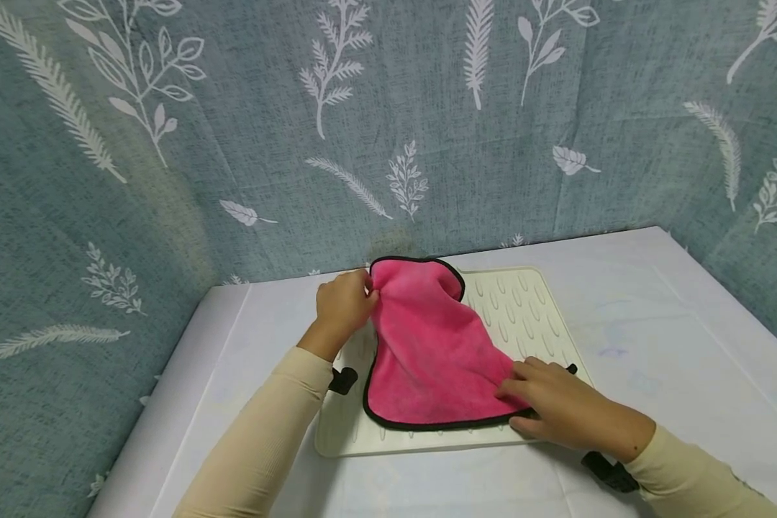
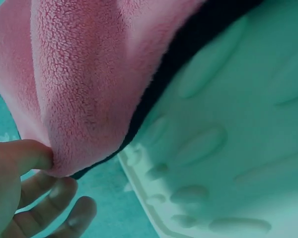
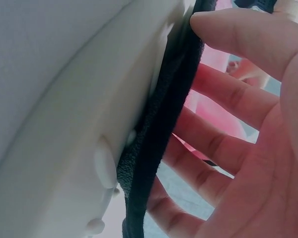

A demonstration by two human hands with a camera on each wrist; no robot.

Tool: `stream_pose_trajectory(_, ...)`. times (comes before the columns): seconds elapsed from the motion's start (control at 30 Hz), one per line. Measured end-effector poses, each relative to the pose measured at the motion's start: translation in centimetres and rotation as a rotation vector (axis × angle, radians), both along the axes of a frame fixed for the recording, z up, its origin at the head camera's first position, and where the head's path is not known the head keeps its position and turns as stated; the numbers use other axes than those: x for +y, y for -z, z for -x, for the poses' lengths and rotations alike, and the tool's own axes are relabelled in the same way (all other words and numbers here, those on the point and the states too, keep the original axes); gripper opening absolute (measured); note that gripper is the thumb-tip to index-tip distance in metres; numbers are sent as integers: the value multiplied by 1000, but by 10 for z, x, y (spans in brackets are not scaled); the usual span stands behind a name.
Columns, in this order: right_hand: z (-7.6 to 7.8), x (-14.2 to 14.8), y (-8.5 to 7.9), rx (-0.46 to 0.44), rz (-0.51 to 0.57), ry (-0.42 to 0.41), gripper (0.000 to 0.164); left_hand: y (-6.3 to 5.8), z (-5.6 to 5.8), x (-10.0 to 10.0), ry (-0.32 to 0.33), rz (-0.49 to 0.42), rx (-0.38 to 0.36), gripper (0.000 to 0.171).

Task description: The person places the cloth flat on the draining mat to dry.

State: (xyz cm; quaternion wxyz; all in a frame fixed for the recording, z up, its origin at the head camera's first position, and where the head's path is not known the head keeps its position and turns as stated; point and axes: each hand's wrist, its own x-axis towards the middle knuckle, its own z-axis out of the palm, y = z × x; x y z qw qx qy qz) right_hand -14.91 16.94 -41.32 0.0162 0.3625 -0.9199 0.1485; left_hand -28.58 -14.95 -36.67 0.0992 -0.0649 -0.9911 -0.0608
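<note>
A pink fleecy cloth point(image 1: 427, 360) with black edging lies crookedly over a cream mat point(image 1: 518, 306) with raised oval bumps. My left hand point(image 1: 343, 303) pinches the cloth's far left corner, lifted a little off the mat. In the left wrist view the thumb presses the fleece point(image 2: 84, 99) against the forefinger, and the other fingers are loosely bent. At the near right corner my right hand point(image 1: 560, 403) holds the cloth's edge. The right wrist view shows the thumb at the black edging point(image 3: 164, 119) and the fingers spread along the pink side.
The mat lies on a table with a white cover point(image 1: 654, 345). Behind and beside the table hangs a grey-green curtain point(image 1: 259, 129) with white leaf prints. A black strap point(image 1: 343, 380) shows at the left wrist, another dark strap point(image 1: 610, 473) at the right.
</note>
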Motion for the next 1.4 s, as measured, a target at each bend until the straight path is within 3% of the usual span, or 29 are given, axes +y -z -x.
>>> stream_pose_trajectory(0.33,1,-1,2,2,-4,8,29,6,-2,2,-13,32,-151,18)
stream_pose_trajectory(0.5,2,-1,1,3,-5,16,29,2,-11,4,11,5,-126,21)
stream_pose_trajectory(0.77,1,-2,1,12,-8,14,31,-2,-52,2,156,-35,36,13)
stream_pose_trajectory(0.97,1,-2,0,-5,-20,15,34,2,-89,-9,295,-8,94,5)
stream_pose_trajectory(1.1,1,-2,-1,19,-10,-9,32,9,-112,-15,417,49,89,11)
stream_pose_trajectory(1.23,2,0,-3,70,29,-45,26,21,-132,-17,548,104,18,22)
stream_pose_trajectory(1.4,2,1,-7,94,59,-43,22,31,-144,-17,565,116,-50,26)
